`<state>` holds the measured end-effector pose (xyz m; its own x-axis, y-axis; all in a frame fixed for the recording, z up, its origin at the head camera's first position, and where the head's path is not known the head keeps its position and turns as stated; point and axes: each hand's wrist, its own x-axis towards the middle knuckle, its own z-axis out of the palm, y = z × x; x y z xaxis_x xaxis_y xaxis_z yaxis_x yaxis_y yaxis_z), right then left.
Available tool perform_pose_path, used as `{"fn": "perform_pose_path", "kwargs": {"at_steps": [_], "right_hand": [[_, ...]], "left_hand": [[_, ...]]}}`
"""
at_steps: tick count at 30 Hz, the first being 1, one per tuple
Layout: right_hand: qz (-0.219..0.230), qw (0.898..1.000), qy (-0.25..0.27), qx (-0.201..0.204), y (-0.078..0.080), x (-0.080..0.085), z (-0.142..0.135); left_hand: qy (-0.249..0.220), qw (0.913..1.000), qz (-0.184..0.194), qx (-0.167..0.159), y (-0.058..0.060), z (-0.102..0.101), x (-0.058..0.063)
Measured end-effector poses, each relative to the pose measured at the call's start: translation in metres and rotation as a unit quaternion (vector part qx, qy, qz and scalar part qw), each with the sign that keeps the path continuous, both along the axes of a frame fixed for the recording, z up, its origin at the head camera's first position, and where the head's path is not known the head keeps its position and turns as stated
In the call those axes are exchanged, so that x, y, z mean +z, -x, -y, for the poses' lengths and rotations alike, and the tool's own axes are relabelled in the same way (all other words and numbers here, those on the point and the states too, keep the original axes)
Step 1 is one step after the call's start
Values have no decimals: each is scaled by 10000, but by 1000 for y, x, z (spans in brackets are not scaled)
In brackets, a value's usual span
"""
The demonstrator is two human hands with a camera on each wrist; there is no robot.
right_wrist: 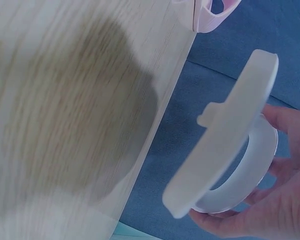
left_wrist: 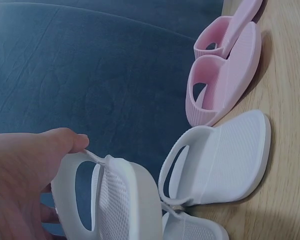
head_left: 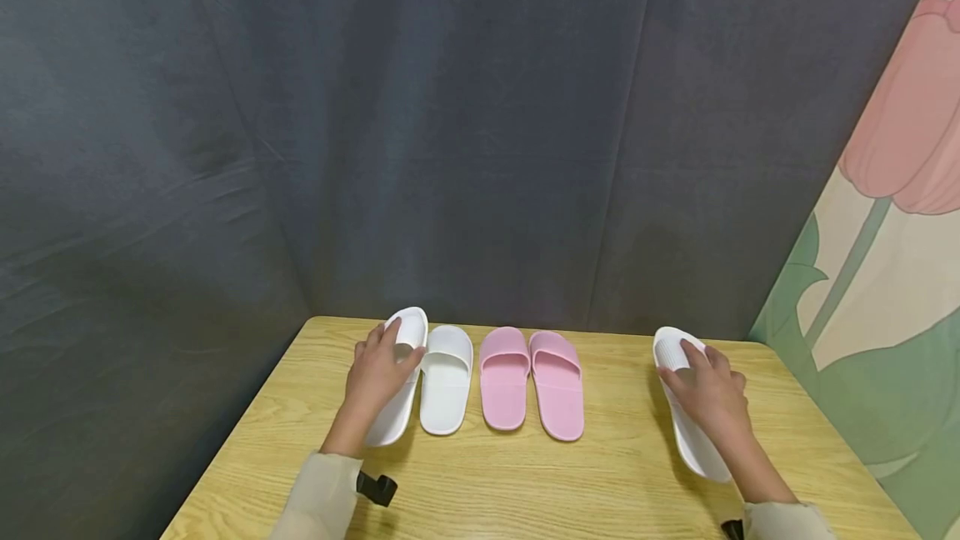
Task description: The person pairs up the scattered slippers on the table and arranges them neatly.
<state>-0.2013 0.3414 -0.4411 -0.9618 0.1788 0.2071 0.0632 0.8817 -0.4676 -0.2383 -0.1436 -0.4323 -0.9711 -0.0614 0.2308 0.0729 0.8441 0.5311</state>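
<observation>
My left hand [head_left: 375, 369] grips a white slipper [left_wrist: 140, 200] by its strap, thumb on the strap's edge. Beside it, a second white slipper [head_left: 444, 394] lies flat on the wooden table. Part of another white slipper [left_wrist: 195, 229] shows low in the left wrist view, behind the held one, which hides the rest of it. Over on the right, my right hand [head_left: 708, 390] holds a white slipper [right_wrist: 225, 135] by the strap, its sole lifted off the tabletop and casting a shadow.
Two pink slippers, a left one [head_left: 504, 394] and a right one [head_left: 558, 398], lie side by side in the middle of the wooden table [head_left: 525, 482]. A dark curtain [head_left: 465, 148] hangs behind the table. On the right stands a wall [head_left: 862, 257] with a tulip picture.
</observation>
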Motion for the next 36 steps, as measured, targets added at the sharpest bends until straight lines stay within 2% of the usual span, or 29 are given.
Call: {"fn": "perform_pose_path", "kwargs": {"at_steps": [9,27,36], "right_hand": [[-83,10000,-5,25,1,3,5],[171,9998,-9,45,1,5,10],[30,10000,15,20,0,5,13]], "left_hand": [[-38,10000,-33,-86,2,-11,2],[-170,9997,-46,-171,1,-28,0],[-214,9996,-56,-165,2,-37,-1]]}}
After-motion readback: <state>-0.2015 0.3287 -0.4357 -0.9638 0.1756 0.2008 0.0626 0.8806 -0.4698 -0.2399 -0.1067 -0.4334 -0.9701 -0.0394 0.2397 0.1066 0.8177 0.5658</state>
